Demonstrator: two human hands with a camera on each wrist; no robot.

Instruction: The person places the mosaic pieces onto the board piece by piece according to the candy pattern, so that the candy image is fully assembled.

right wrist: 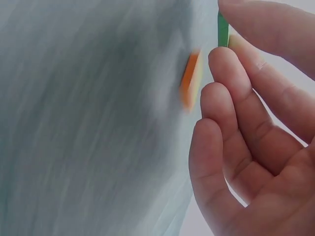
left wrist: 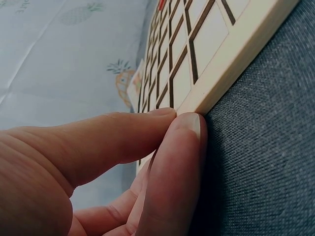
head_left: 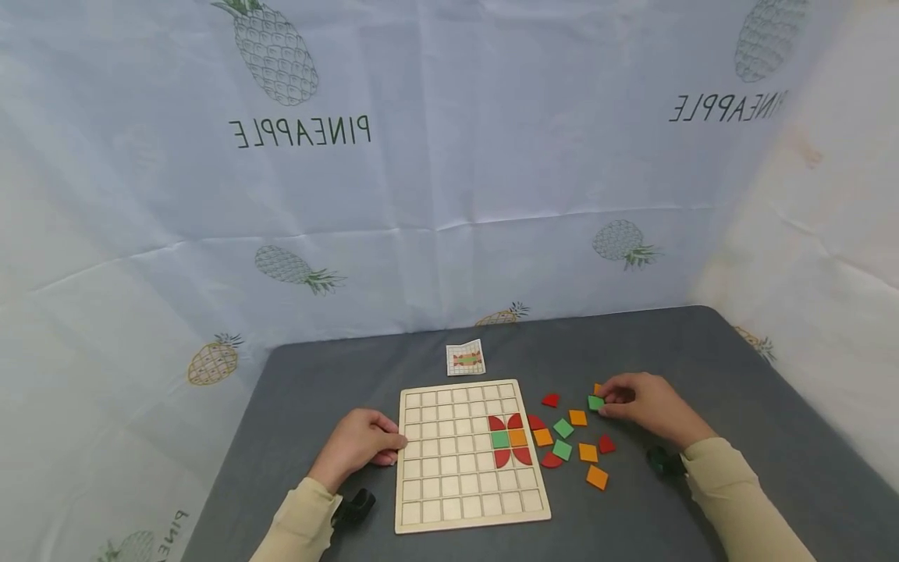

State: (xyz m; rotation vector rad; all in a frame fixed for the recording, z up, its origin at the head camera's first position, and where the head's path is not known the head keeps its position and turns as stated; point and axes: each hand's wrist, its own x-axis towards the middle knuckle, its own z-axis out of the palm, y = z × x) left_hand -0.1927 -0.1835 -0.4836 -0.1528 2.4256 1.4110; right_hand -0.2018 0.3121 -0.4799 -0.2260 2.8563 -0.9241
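My left hand (head_left: pixel 358 445) pinches the left edge of a wooden grid board (head_left: pixel 451 490) between thumb and index finger; the left wrist view shows the tips on the board's rim (left wrist: pixel 251 54). On the board's right side sit a green square tile (head_left: pixel 499 439), an orange square tile (head_left: pixel 517 438) and several red quarter-round tiles (head_left: pixel 521 455). Right of the board, my right hand (head_left: pixel 649 402) pinches another green tile (head_left: pixel 595 403) between thumb and index finger, seen edge-on in the right wrist view. An orange tile (head_left: pixel 598 388) lies just beyond it, partly hidden.
Loose orange tiles (head_left: pixel 597 478), green tiles (head_left: pixel 562 449) and red tiles (head_left: pixel 607 444) lie scattered between the board and my right hand. Behind the board is a small pattern card (head_left: pixel 466 370). A pineapple-print cloth (head_left: pixel 449 172) hangs behind the dark table (head_left: pixel 337 375).
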